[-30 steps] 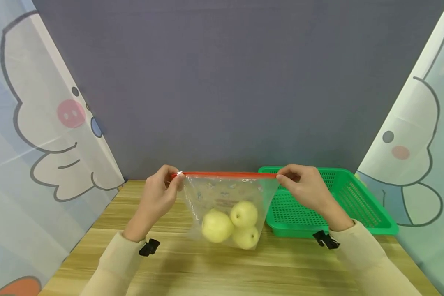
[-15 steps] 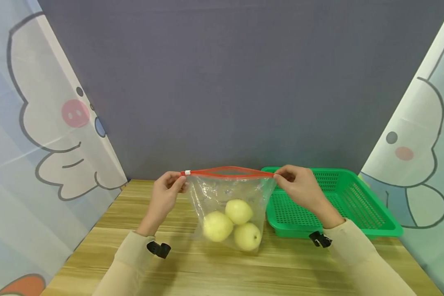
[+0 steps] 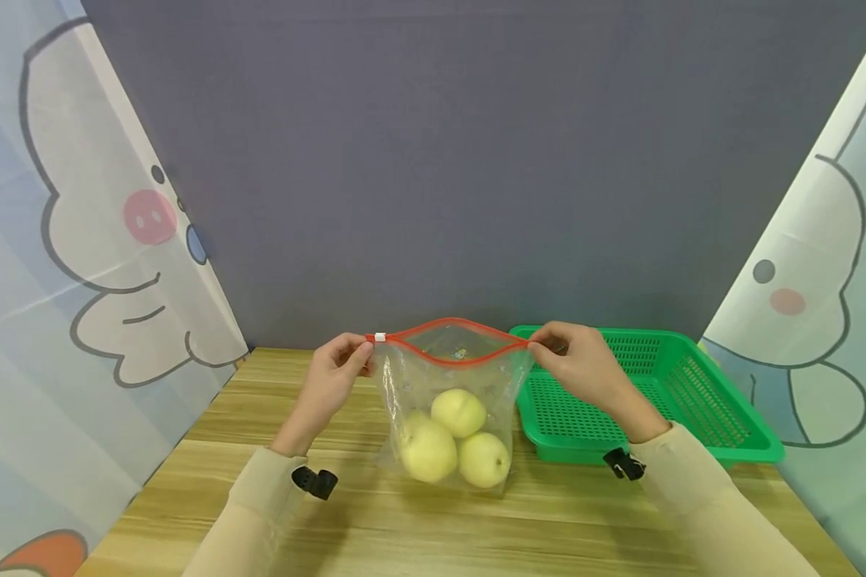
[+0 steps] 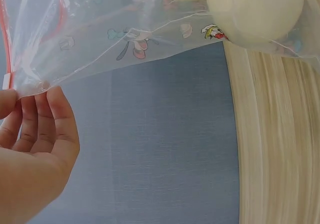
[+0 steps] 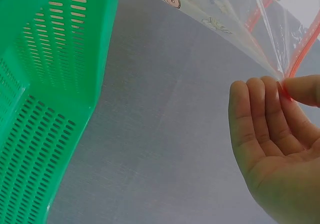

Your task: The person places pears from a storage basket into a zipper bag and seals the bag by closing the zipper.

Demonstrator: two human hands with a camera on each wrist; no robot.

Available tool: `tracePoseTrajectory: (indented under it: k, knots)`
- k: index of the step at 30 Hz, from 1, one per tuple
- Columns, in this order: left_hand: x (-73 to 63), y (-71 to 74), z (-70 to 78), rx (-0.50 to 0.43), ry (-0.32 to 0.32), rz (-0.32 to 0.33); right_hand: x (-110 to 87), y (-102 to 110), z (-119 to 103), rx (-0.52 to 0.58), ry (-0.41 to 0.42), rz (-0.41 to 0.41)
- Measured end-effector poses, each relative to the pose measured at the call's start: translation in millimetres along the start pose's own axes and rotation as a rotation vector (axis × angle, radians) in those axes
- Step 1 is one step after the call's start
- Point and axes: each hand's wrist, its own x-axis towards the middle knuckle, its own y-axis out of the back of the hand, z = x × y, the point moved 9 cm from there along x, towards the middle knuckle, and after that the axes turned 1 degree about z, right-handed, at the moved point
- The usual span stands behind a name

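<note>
A clear zip bag with a red rim hangs between both hands, its mouth parted. Several pale yellow-green round fruits, like pears or apples, lie in its bottom. At the rim's left corner, beside the white slider, my left hand pinches the bag between thumb and fingers. My right hand pinches the opposite corner. In the left wrist view, small cartoon prints show on the plastic. The right wrist view has the thumb and forefinger holding the red corner.
A green perforated basket stands at the right, partly behind my right hand. Under everything is a wood-grain table. A dark grey cloth rises at the back, with cartoon-printed curtains at both sides.
The bag's mouth has gone from a straight, closed line to a wide gap. My left hand has come rightward, nearer the right hand, and the fruits have shifted inside the bag.
</note>
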Motion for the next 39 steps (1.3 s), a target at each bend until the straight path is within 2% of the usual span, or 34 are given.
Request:
tracePoseTrajectory:
  k: [6,13,23,29,39]
  knots:
    - [-0.6,-1.4,0.2,0.000,-0.001,0.006,1.8,-4,-14,-0.006,0.029,-0.039]
    - [1.1,-4.8,3.8,-0.015,-0.038,-0.003,6.6,-7,-35,-0.036,0.074,-0.068]
    - [2.5,-4.2,1.0,-0.028,-0.023,0.011,24.2,-19,-80,-0.201,0.117,-0.113]
    - [1.8,-4.1,-0.2,-0.037,-0.021,0.015,33.4,-37,-107,-0.224,0.136,-0.161]
    - [1.9,-3.8,-1.6,-0.024,-0.021,0.013,41.5,-80,-158,-0.250,0.193,-0.247]
